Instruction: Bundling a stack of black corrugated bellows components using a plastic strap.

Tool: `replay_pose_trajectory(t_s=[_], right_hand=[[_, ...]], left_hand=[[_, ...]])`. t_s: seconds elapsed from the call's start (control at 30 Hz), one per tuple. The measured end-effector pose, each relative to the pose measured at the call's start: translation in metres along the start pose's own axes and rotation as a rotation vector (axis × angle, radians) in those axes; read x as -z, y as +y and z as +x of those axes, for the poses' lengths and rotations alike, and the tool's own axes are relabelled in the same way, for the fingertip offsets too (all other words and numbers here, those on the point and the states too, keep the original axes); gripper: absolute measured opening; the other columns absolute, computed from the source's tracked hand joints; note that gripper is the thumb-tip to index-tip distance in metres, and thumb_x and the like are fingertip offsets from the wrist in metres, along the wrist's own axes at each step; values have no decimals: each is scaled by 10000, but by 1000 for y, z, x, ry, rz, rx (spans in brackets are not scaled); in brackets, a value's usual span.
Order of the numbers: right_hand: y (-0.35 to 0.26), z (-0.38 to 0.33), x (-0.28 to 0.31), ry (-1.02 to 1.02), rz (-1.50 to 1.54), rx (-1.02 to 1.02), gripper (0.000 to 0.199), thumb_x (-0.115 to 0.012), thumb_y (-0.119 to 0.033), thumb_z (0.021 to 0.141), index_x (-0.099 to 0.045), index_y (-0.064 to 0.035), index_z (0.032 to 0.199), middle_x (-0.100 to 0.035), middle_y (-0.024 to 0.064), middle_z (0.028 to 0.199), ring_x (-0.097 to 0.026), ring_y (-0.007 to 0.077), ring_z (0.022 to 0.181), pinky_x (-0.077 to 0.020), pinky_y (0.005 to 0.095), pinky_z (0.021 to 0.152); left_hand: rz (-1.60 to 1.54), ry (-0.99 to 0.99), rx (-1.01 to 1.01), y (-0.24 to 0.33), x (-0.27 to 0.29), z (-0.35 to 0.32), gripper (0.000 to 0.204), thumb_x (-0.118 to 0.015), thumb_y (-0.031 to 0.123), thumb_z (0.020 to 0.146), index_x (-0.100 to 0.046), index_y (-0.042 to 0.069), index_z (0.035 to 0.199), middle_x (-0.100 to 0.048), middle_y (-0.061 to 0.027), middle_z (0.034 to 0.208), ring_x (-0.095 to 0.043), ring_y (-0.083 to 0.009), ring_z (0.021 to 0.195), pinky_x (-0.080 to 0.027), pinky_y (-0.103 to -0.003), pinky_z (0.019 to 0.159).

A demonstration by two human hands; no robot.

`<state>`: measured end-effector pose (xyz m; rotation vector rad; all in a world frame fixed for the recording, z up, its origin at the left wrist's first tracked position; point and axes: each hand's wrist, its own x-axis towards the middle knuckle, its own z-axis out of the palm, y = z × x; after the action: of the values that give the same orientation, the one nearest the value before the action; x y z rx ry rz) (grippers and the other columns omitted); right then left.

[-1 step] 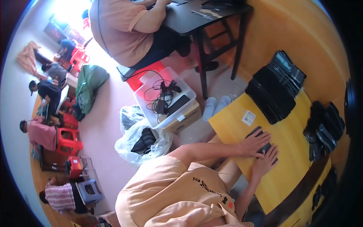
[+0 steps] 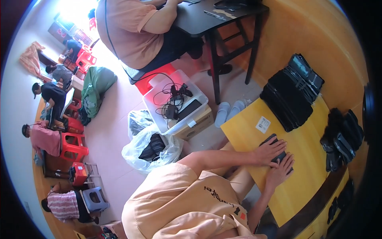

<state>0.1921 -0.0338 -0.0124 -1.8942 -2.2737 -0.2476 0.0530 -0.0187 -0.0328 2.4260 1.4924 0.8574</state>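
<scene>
A small folded piece of dark cloth [image 2: 274, 142] lies flat on a yellow tabletop [image 2: 314, 183]. My left hand [image 2: 270, 151] rests over its middle, palm down with the fingers stretched out. Close beside it, on the nearer end of the cloth, lies my right hand [image 2: 281, 170], also flat with fingers extended. Both hands press on the cloth from above and cover most of it. A white label [image 2: 263, 124] sits on the tabletop beyond my left hand.
A stack of black folded items [image 2: 288, 99] stands at the table's far end, and a looser black pile [image 2: 344, 139] on the right. Beside the table are slippers [image 2: 229, 113], a clear bin [image 2: 175, 103] with cables and a plastic bag [image 2: 151, 149]. A co-worker [image 2: 135, 36] sits at a dark table.
The view has shifted very slightly. Both hands stay flat on the cloth with no visible change of grip.
</scene>
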Motion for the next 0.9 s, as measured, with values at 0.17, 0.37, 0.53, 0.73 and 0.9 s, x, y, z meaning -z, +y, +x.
replay_pose_trajectory(t_s=[0.17, 0.37, 0.53, 0.73, 0.9], right_hand=[[4, 1, -8, 3, 12, 10, 503, -397, -331, 938, -307, -152, 1400, -272, 30, 1467, -271, 238, 1337, -238, 493, 1024], [27, -6, -18, -25, 21, -3, 554, -431, -347, 921, -290, -117, 1405, -265, 94, 1465, -223, 248, 1360, -195, 504, 1046], [32, -8, -8, -39, 141, -15, 566, -444, -345, 910, -291, -104, 1399, -239, 112, 1470, -203, 266, 1363, -152, 522, 1069], [58, -25, 10, 171, 524, -157, 468, -431, -272, 914, -388, -44, 1320, -344, 194, 1355, -304, 336, 1276, -238, 463, 1041], [80, -41, 7, 313, 645, -401, 339, -415, -210, 911, -529, 2, 1149, -469, 204, 1109, -445, 347, 1054, -345, 401, 935]], left_hand=[[27, -21, 24, -1, 1, 0, 882, -411, 645, 785, -338, -42, 1332, -279, -191, 1423, -200, -289, 1352, -75, -484, 1096], [30, 71, 91, -13, 10, -7, 805, -521, 556, 786, -367, -35, 1312, -340, -193, 1380, -240, -296, 1337, -92, -491, 1089], [55, 36, 130, -13, 22, -7, 784, -502, 506, 829, -283, -30, 1358, -278, -200, 1421, -203, -303, 1352, -90, -506, 1087], [-235, 336, 377, -23, 43, -6, 488, -498, 319, 887, -441, -47, 1205, -413, -244, 1282, -375, -386, 1202, -303, -431, 999], [-198, 194, 666, -19, 60, 7, 373, -495, 305, 892, -545, -57, 968, -563, -266, 1001, -541, -408, 952, -441, -461, 812]])
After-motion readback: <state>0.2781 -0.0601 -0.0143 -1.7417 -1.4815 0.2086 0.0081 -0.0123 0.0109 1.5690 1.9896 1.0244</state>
